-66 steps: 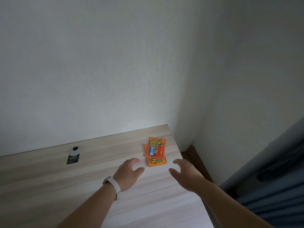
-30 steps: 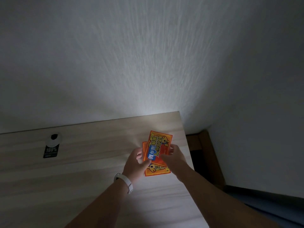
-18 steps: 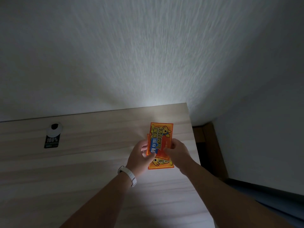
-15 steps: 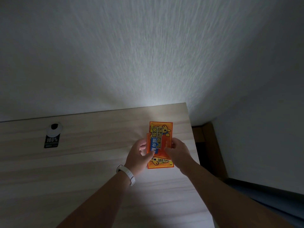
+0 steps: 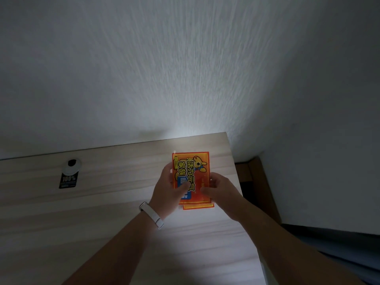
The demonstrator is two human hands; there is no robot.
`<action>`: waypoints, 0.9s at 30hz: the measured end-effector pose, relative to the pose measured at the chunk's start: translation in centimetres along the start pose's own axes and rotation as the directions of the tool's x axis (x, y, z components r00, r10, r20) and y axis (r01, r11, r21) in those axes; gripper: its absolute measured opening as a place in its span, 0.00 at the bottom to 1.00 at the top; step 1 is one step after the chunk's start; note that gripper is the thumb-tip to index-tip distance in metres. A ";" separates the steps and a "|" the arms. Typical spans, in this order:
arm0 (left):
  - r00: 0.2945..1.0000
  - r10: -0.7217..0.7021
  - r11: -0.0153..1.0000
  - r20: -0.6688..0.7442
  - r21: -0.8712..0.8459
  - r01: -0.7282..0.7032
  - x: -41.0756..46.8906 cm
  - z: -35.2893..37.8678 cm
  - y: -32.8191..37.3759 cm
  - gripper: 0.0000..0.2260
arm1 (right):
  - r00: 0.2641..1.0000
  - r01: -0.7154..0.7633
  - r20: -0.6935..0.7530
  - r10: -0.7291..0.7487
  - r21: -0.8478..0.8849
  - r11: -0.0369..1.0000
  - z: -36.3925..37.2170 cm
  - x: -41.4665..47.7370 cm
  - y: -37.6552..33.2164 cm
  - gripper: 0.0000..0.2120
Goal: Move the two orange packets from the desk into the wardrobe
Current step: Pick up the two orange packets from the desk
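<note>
Two orange packets [image 5: 192, 177] sit stacked between our hands, just above the counter [image 5: 102, 202] near its right end. Our left hand [image 5: 167, 189] and right hand [image 5: 219, 189] pinch opposite edges, likely squaring them so both carry together. No wardrobe shows.

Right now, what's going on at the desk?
A person is standing over a wooden desk and holding two orange packets stacked one over the other, near the desk's far right corner. The left hand has its grip on the stack's left edge, thumb across the front; the right hand pinches the right edge. The lower packet's bottom edge peeks out beneath the top one. A small black-and-white device sits further left. No wardrobe is in view, so the packets have not been put away.
</note>
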State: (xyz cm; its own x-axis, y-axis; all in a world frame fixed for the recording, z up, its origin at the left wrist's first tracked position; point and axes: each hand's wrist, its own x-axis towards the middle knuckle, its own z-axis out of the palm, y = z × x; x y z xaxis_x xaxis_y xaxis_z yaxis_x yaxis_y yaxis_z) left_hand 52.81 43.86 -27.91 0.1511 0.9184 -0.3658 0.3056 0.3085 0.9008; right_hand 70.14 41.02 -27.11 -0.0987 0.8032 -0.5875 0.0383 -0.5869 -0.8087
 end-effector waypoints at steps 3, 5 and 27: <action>0.999 -0.002 1.000 -0.043 0.019 0.002 0.0 0.4 0.0 0.19 | 1.000 -0.012 -0.014 0.012 -0.011 1.000 0.4 0.3 0.4 0.14; 0.998 -0.007 0.999 -0.061 0.049 0.010 0.1 0.6 -0.3 0.17 | 0.999 -0.034 -0.031 0.034 -0.003 0.999 0.4 0.7 0.7 0.12; 0.949 -0.243 0.970 -0.199 -0.073 0.233 3.1 -1.8 -5.6 0.11 | 0.867 -0.455 -0.494 0.061 -0.737 0.499 4.4 6.1 5.1 0.44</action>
State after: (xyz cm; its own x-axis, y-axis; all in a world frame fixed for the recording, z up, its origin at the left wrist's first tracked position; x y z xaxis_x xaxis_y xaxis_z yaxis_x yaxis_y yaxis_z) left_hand 49.85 45.47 -33.62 -0.1177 0.8462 -0.5197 0.2630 0.5312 0.8054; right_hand 65.40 42.46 -34.74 0.4084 0.7113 -0.5720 0.7973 -0.5831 -0.1558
